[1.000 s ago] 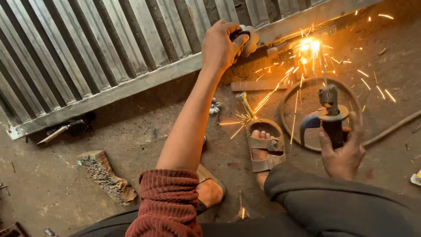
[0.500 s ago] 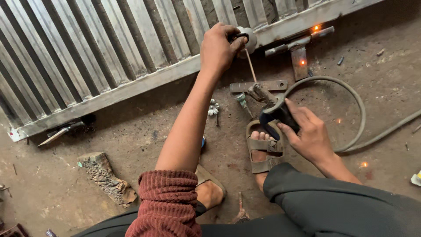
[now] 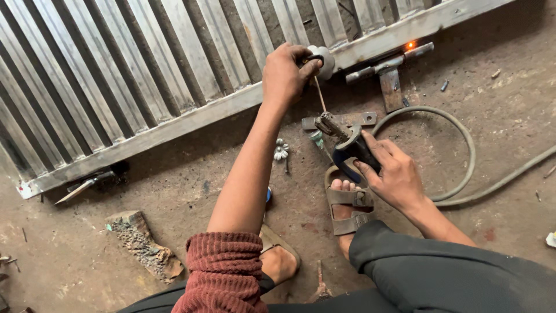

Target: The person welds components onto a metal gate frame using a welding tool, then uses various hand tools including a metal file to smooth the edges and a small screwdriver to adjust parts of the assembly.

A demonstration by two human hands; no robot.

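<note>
Since the earlier frame the right hand point(image 3: 394, 174) has drawn slightly nearer the left, bringing the electrode holder point(image 3: 350, 148) closer under the rod, and the sparks on the floor have died out; only one orange glow point(image 3: 410, 44) remains on the gate rail. Left hand point(image 3: 285, 72) is closed at the lower rail of the metal gate point(image 3: 174, 122), its fingers pinching the upper end of a thin welding rod point(image 3: 319, 93) against a pale, rounded fitting point(image 3: 323, 58). Rod runs down from those fingers into the clamp end of the electrode holder, which the right hand grips with fingers wrapped around the dark handle. Grey cable point(image 3: 463, 168) loops on the floor just right of the right hand. Beyond the right fingers, a T-shaped steel piece point(image 3: 389, 72) lies against the rail, and a flat drilled plate point(image 3: 347, 120) lies just beneath the rod. Below the holder sits the person's sandalled foot point(image 3: 347, 203). Well left of the left hand, a rough block point(image 3: 142, 246) rests on the dirt floor point(image 3: 492, 104).
</note>
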